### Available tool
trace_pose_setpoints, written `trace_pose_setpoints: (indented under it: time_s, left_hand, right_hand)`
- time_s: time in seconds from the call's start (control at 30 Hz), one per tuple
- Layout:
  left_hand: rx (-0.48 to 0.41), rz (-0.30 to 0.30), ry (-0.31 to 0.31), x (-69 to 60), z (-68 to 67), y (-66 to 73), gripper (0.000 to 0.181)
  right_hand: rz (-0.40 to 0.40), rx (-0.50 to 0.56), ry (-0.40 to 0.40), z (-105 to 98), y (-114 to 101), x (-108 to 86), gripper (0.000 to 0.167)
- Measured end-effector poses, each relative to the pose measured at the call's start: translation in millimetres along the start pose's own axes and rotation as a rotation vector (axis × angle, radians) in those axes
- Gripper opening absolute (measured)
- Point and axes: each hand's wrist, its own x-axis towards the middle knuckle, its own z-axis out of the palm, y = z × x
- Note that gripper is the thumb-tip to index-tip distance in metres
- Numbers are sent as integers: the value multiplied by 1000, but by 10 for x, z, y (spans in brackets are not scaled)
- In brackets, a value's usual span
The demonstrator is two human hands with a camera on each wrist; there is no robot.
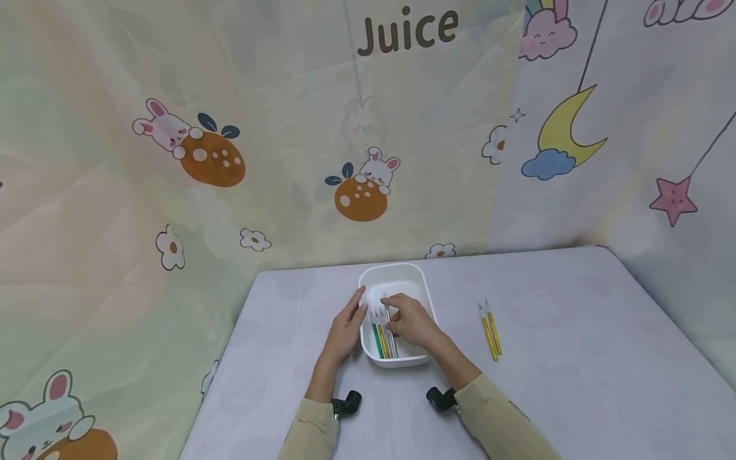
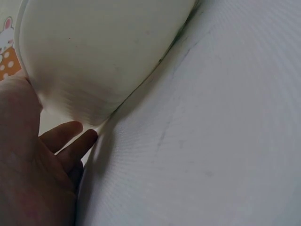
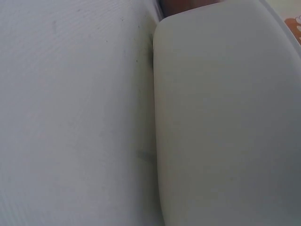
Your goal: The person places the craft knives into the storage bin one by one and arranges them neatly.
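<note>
A white plastic box (image 1: pixel 422 300) stands on the table, also filling much of both wrist views. Inside lie several slim pen-like tools, among them a green one (image 1: pixel 377 340) and a yellow one (image 1: pixel 383 342), with pale tips pointing away. My right hand (image 1: pixel 413 321) reaches into the box and pinches a silver pen-like tool (image 1: pixel 388 313) between thumb and fingers; the right wrist view hides this behind the box wall. At the left rim, my left hand (image 1: pixel 344 332) rests against the box, its fingers (image 2: pixel 70 146) loosely extended along the outside.
Two yellow pen-like tools (image 1: pixel 490 332) lie side by side on the white-covered table (image 1: pixel 563 358), to the right of the box. A printed cloth (image 1: pixel 287 128) hangs behind and at the sides. Each wrist wears a small black camera (image 1: pixel 347 404).
</note>
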Motion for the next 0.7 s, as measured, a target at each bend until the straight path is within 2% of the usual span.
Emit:
trace_pose_setpoints:
  time_s: [0.2,0.7]
  left_hand:
    - [4,-1,5,6,7,-7,48]
    - [4,14,5,12,2,-35,49]
  right_hand:
    - [-17,-6,-10,2,22,8,57]
    - [20,-22,-65,26,38,29,59]
